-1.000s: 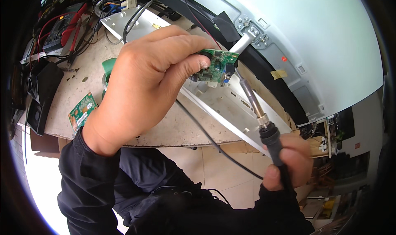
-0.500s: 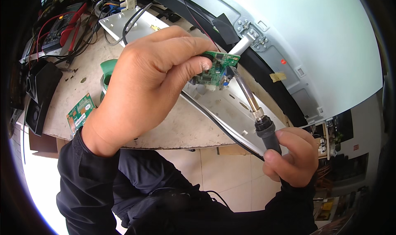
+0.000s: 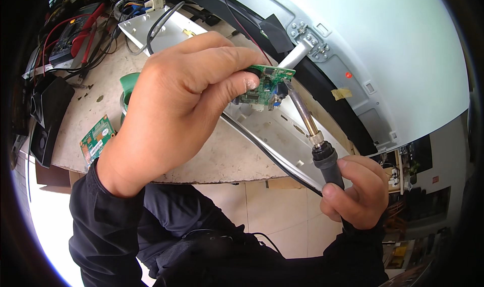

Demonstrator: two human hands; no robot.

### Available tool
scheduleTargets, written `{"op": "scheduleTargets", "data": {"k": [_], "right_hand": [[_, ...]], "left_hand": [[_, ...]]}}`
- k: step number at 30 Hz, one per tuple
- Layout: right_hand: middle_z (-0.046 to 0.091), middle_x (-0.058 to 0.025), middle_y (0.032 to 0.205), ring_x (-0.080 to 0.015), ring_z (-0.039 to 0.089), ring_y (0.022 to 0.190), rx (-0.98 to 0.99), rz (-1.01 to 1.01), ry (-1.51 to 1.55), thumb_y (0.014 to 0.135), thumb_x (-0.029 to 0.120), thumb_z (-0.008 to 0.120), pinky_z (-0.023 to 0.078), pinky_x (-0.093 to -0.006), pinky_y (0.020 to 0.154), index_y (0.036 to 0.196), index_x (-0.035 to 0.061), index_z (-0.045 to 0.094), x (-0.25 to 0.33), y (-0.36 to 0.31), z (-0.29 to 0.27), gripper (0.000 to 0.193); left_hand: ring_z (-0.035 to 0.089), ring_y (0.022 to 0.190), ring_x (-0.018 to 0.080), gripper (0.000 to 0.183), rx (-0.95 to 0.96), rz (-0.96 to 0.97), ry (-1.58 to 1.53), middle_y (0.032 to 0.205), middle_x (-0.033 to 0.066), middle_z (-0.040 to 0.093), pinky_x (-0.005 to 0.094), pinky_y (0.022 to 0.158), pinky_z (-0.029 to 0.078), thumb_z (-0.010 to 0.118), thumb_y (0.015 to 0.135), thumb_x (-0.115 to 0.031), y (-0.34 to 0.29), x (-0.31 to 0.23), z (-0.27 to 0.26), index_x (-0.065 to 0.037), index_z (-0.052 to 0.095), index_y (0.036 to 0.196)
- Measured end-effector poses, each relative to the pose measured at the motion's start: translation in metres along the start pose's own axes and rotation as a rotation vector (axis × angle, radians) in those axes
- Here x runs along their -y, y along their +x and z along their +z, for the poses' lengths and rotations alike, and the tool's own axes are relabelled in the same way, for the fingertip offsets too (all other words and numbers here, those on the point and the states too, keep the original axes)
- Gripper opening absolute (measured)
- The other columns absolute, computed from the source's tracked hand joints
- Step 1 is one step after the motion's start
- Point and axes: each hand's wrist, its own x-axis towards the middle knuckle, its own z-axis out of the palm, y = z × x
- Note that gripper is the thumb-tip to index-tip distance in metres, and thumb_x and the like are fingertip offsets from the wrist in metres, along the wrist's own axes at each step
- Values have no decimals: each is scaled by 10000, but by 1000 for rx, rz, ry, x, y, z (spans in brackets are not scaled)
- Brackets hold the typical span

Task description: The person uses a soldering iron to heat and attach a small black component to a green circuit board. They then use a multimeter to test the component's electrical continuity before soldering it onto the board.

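Note:
Between the thumb and fingers of my left hand (image 3: 176, 100) is a small green circuit board (image 3: 267, 88), held up above the bench with part of it hidden by the fingers. A blue connector (image 3: 277, 103) shows at its lower right. My right hand (image 3: 360, 191) is closed round the black handle of a soldering iron (image 3: 308, 119). The iron slants up to the left, and its tip is at the board's right edge; whether it touches cannot be made out. A second green circuit board (image 3: 97, 138) lies by my left wrist.
Beneath the board lies a white casing (image 3: 282, 136) on the bench (image 3: 212, 158). Behind stands a large pale panel (image 3: 398, 40) with a metal bracket. A red-and-black multimeter (image 3: 75, 35), tangled cables and a black speaker (image 3: 43, 120) crowd the left. A green roll (image 3: 129, 85) sits beside my left hand.
The soldering iron's tip has shifted slightly up and right along the board's edge. Both hands keep their grips, and the board has barely moved.

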Motion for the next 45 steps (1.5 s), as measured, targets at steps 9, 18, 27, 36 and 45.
{"op": "scheduleTargets", "data": {"k": [9, 18, 27, 36, 45], "right_hand": [[644, -100, 1019, -245, 673, 743, 43, 8, 8, 694, 16, 778, 523, -305, 592, 1066, 173, 742, 0, -2, -4, 405], [631, -120, 1036, -252, 666, 746, 46, -22, 28, 685, -2, 749, 523, -305, 580, 1053, 158, 751, -3, -2, -3, 402], [606, -106, 1043, -263, 663, 759, 51, 59, 111, 662, 2, 792, 528, -308, 587, 1052, 184, 752, -4, -1, -4, 432], [596, -95, 1052, -261, 658, 752, 104, 66, 162, 691, 17, 782, 548, -327, 600, 1046, 220, 747, -15, -2, -15, 410], [598, -99, 1048, -256, 656, 736, 85, 90, 198, 704, 9, 757, 547, -326, 587, 1053, 219, 749, -16, 1, -13, 407]], "left_hand": [[629, 859, 161, 206, 13, -16, -13, 962, 84, 670, 268, 763, 499, 672, 925, -62, 0, 1, 1, 12, 700, 1115], [628, 847, 166, 202, 14, -9, -6, 957, 87, 669, 268, 753, 494, 676, 921, -54, 0, 0, 0, 26, 695, 1106], [640, 841, 182, 202, 35, 0, 29, 948, 105, 675, 272, 746, 498, 678, 918, -53, -1, -2, -4, 37, 698, 1099], [638, 835, 179, 207, 43, 28, -6, 931, 98, 669, 276, 743, 501, 678, 919, -57, 0, -1, -3, 35, 701, 1103], [639, 840, 175, 206, 47, 20, 0, 939, 98, 669, 273, 754, 503, 669, 925, -51, -1, 1, -2, 33, 700, 1111]]}}
